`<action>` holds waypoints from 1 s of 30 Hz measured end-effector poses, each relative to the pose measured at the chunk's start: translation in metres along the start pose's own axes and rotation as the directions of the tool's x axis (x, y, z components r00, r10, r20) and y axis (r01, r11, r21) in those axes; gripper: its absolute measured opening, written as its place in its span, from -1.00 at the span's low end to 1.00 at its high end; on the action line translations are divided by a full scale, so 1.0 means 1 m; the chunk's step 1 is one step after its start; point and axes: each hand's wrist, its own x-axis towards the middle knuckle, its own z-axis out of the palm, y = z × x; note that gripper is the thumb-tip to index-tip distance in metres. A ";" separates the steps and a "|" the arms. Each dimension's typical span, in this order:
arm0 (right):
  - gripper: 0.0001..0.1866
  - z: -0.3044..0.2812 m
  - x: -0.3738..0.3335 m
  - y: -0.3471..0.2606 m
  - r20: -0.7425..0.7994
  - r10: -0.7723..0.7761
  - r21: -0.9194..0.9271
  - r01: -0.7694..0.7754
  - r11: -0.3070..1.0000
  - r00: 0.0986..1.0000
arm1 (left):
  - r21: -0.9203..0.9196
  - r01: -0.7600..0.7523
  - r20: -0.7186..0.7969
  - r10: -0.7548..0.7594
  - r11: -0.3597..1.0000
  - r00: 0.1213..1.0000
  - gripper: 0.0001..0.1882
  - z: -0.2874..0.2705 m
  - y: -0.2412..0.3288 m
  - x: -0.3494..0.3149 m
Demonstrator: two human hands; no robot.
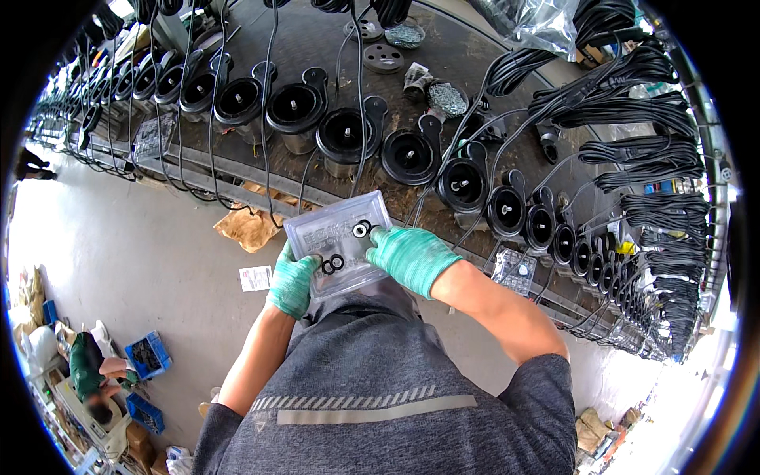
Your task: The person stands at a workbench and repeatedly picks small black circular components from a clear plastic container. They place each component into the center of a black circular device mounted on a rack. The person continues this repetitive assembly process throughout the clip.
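Both my hands wear green knit gloves, the left hand [293,279] and the right hand [412,255]. Between them the tray [317,229] is clear plastic. The rings [332,264] by my left thumb are black, and the ring [362,229] at my right fingertips is black around white. Beyond my hands, the round housings [408,156] and cables [641,150] are black. My shirt [380,380] is heathered grey with a paler stripe.

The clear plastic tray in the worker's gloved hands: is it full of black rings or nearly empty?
Nearly empty. The clear plastic tray shows only a few black rings, near the left hand and at the right hand.
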 end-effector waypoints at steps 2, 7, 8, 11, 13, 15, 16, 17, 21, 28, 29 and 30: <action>-0.82 -0.004 0.003 0.010 -0.182 -0.003 0.106 0.022 0.994 0.983 | -0.008 0.002 0.012 -0.001 1.000 1.000 -0.46 -0.014 -0.001 0.006; -0.84 -0.030 0.016 0.069 -0.706 0.421 0.449 -0.100 0.888 0.569 | -0.044 -0.008 0.008 0.008 0.999 1.000 -0.43 -0.034 0.002 0.019; -0.83 -0.022 0.021 0.087 -0.710 0.505 0.485 -0.179 0.856 0.490 | -0.054 -0.005 0.002 0.005 0.999 1.000 -0.43 -0.033 0.006 0.018; -0.83 -0.007 0.038 0.118 -0.782 0.360 0.273 -0.239 0.932 0.509 | -0.062 -0.025 -0.004 0.025 0.998 1.000 -0.43 -0.028 0.012 0.016; -0.84 0.001 0.051 0.121 -0.790 0.243 0.127 -0.237 0.963 0.563 | -0.060 -0.033 -0.003 0.033 0.998 0.999 -0.42 -0.032 0.019 0.014; -0.85 0.005 0.056 0.125 -0.798 0.195 0.070 -0.233 0.970 0.570 | -0.057 -0.053 -0.014 0.052 0.997 0.999 -0.42 -0.034 0.025 0.013; -0.86 0.006 0.058 0.126 -0.803 0.169 0.039 -0.231 0.972 0.572 | -0.055 -0.069 -0.025 0.067 0.996 0.997 -0.42 -0.034 0.028 0.013; -0.85 0.008 0.058 0.128 -0.802 0.163 0.037 -0.225 0.974 0.574 | -0.053 -0.083 -0.035 0.081 0.995 0.996 -0.42 -0.034 0.030 0.013; -0.79 0.011 0.058 0.140 -0.776 0.124 0.033 -0.156 0.987 0.618 | -0.032 -0.117 -0.090 0.114 0.993 0.989 -0.44 -0.023 0.042 0.018; -0.74 -0.022 0.045 0.092 -0.781 0.122 0.167 0.017 0.986 0.612 | -0.049 -0.114 -0.085 0.109 0.992 0.990 -0.43 -0.009 0.055 0.023; -0.76 -0.035 0.047 0.074 -0.753 0.074 0.151 0.062 0.987 0.654 | -0.063 -0.102 -0.073 0.097 0.993 0.993 -0.43 -0.005 0.060 0.022; -0.75 -0.039 0.055 0.064 -0.734 -0.018 0.115 0.150 0.982 0.679 | -0.074 -0.090 -0.061 0.085 0.993 0.994 -0.43 -0.004 0.064 0.021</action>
